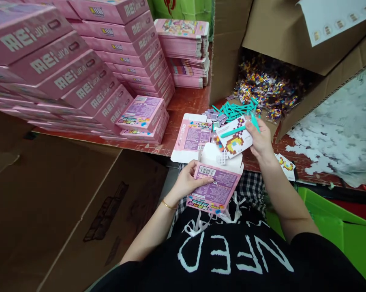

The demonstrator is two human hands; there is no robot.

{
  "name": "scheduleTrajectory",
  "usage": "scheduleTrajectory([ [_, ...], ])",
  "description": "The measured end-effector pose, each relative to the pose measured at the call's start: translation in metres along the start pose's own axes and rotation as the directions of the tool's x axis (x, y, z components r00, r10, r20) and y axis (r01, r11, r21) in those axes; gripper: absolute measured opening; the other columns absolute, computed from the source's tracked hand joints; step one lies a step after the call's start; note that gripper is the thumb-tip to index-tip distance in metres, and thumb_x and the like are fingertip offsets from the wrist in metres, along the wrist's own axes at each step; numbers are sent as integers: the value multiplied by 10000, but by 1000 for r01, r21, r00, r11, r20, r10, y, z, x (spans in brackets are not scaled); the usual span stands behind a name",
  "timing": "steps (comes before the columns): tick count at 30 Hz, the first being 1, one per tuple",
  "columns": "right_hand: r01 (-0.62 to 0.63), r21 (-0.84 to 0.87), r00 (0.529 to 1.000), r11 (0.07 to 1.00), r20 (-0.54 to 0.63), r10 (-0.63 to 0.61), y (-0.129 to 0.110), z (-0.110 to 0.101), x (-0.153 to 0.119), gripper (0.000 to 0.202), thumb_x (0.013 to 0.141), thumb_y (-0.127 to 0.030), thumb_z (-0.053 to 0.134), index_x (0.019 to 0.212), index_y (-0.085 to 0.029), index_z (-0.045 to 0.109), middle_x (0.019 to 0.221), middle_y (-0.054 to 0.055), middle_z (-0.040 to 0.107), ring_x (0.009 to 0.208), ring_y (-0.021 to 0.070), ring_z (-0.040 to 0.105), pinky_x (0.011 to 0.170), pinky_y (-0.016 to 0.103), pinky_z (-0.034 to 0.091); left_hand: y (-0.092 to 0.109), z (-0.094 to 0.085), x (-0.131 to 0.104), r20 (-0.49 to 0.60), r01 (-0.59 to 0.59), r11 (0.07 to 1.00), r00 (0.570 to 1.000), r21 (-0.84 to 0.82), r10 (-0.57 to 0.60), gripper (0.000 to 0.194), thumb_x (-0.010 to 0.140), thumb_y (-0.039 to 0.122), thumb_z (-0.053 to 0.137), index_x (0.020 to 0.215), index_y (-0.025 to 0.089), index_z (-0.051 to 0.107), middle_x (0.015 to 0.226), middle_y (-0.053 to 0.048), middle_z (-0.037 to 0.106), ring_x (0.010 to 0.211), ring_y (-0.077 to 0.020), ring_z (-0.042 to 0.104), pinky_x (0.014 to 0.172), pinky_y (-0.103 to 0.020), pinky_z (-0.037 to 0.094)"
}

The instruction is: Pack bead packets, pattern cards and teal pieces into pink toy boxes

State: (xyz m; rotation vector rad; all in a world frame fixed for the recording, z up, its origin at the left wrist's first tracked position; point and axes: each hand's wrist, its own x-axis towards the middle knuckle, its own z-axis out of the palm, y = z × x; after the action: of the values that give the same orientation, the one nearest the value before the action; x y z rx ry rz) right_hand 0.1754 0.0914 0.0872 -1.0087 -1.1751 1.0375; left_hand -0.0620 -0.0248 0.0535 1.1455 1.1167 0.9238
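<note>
My left hand (189, 180) grips a pink and purple cardboard box (217, 188) in front of my body, thumb across its printed face. The box's top end is open, with white flaps spread. Just above that opening, my right hand (260, 138) pinches a printed pattern card (239, 144) together with a teal plastic stick tool (234, 130). A white studded piece (222, 157) and some small coloured pieces show at the card's lower left edge; what holds them is hidden. Behind the card lies a pile of teal sticks (234, 110).
Stacked pink boxes (103, 81) fill the left side of the red table (189, 99). An unfolded box (192, 138) lies near the front edge. A large carton (228, 48) holds packets of coloured bits (268, 85). White pieces (328, 129) heap at right, above a green bin (325, 227).
</note>
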Motion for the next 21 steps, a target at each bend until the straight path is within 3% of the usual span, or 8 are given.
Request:
scheduleTrajectory([
  [2, 11, -32, 999, 999, 31, -10, 0, -5, -3, 466, 714, -543, 741, 1071, -257, 655, 1028, 36, 688, 933, 203, 653, 814, 364, 559, 1, 2, 1, -6, 7, 1000, 1000, -6, -7, 441, 577, 322, 861, 859, 186, 550, 792, 3, 695, 678, -149, 648, 620, -254, 521],
  [4, 24, -114, 974, 993, 227, 3, -5, -9, -8, 455, 707, -541, 749, 1039, -241, 670, 1024, 38, 690, 924, 207, 653, 819, 362, 552, 4, 5, 4, -23, 17, 1000, 1000, -19, -17, 423, 599, 355, 847, 842, 185, 545, 782, 2, 696, 669, -146, 645, 623, -252, 514],
  [7, 107, -293, 772, 950, 627, 106, -14, -15, -22, 404, 767, -486, 715, 1076, -230, 676, 1082, 49, 678, 1002, 231, 637, 894, 385, 520, 6, 10, 11, -70, 32, 998, 997, -59, -36, 402, 647, 430, 806, 844, 179, 561, 787, -9, 698, 663, -143, 642, 636, -256, 510],
  [9, 215, -392, 720, 894, 683, 127, -14, -15, -35, 401, 816, -437, 672, 1159, -232, 644, 1176, 71, 633, 1115, 252, 585, 978, 413, 467, 5, 15, 13, -94, 38, 995, 995, -90, -46, 406, 666, 473, 782, 840, 175, 569, 792, -14, 696, 650, -137, 634, 623, -251, 501],
  [12, 282, -498, 867, 820, 499, 4, 3, -6, -55, 295, 892, -388, 564, 1124, -217, 627, 1116, 92, 602, 1038, 228, 586, 937, 382, 471, 0, 19, 14, -111, 38, 991, 992, -128, -52, 410, 680, 501, 764, 838, 176, 570, 792, -12, 691, 614, -126, 614, 587, -241, 482],
  [14, 261, -534, 924, 804, 381, -47, 23, 4, -66, 225, 926, -374, 495, 988, -211, 636, 968, 73, 606, 877, 197, 594, 837, 338, 488, -8, 20, 15, -120, 41, 990, 991, -136, -58, 408, 689, 506, 756, 848, 175, 576, 788, -10, 690, 600, -123, 607, 575, -237, 474],
  [18, 74, -486, 994, 871, 107, -25, 71, 24, -73, 283, 904, -461, 492, 833, -211, 604, 775, 33, 589, 711, 166, 553, 730, 299, 475, -34, 15, 24, -155, 122, 977, 976, -177, -150, 436, 675, 526, 759, 859, 165, 599, 751, -8, 687, 615, -136, 618, 595, -252, 488],
  [21, -155, -263, 987, 952, -72, 141, 101, 29, -76, 346, 844, -551, 524, 823, -212, 590, 702, 8, 569, 672, 153, 555, 708, 286, 489, -56, 9, 32, -128, 207, 944, 961, -259, -246, 471, 656, 513, 778, 924, 156, 626, 829, -33, 717, 686, -160, 655, 661, -284, 519],
])
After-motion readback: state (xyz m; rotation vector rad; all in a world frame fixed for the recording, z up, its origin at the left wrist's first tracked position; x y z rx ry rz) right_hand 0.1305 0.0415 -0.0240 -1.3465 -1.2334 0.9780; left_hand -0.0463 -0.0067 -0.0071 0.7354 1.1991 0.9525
